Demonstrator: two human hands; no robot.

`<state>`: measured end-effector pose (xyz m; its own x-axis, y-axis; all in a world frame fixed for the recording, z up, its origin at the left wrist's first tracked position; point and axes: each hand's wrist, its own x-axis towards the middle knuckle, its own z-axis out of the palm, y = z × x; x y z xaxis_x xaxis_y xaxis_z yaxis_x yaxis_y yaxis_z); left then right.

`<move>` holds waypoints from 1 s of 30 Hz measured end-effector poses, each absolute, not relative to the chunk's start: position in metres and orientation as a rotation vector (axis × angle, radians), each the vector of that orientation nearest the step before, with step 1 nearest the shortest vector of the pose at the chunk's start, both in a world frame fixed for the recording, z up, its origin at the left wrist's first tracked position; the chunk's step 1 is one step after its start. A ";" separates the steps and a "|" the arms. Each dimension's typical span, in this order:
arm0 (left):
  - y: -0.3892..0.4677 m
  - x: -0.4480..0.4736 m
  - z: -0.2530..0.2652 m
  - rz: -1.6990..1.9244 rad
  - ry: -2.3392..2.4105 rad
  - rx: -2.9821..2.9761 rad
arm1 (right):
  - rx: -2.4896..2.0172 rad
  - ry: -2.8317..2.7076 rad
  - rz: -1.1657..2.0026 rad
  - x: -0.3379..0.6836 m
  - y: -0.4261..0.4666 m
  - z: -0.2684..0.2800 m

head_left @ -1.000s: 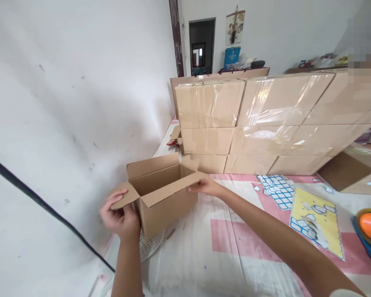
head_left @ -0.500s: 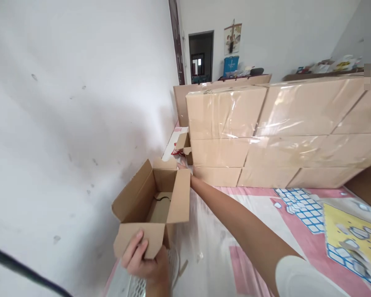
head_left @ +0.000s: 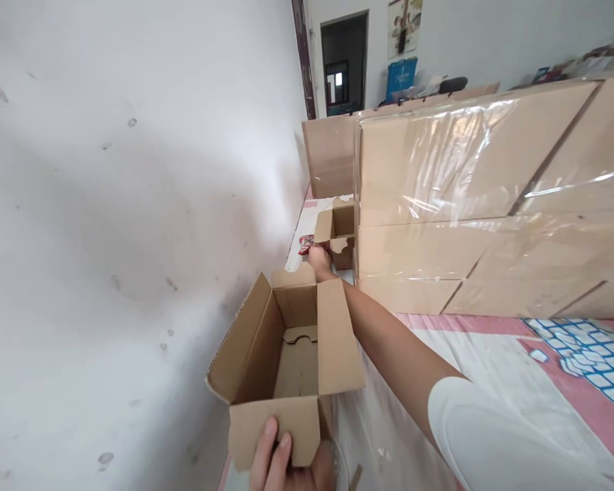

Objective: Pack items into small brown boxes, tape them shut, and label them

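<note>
Plainly, the brown cardboard box (head_left: 297, 358) splays four flaps (head_left: 340, 341), left hand (head_left: 289, 465) pinching one, right hand's (head_left: 318, 260) grip unclear.

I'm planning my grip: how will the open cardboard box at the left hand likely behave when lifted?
The open box is probably light: bare cardboard bottom shows inside. Its straight walls look fairly stiff; the near flap under the left hand may bend at its crease.

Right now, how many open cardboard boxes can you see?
2: a near box in the left hand, and a far box by the right hand, beside the stacked cartons. Others may be hidden.
</note>
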<state>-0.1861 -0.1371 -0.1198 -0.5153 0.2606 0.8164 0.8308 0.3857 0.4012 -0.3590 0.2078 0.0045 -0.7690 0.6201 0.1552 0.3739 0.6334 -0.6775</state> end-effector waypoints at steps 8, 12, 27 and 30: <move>-0.092 -0.191 -0.059 -1.323 -1.654 -0.370 | -0.737 -2.355 0.784 -0.328 0.188 0.082; -0.098 -0.197 -0.042 -1.548 -1.484 -0.312 | -0.481 -2.311 0.771 -0.267 0.169 0.127; -0.083 -0.096 -0.036 -1.890 -1.406 -0.737 | -0.260 -1.992 0.970 0.085 0.152 0.154; -0.091 -0.057 -0.050 -1.830 -1.480 -0.831 | -0.367 -2.577 0.878 0.135 0.140 0.118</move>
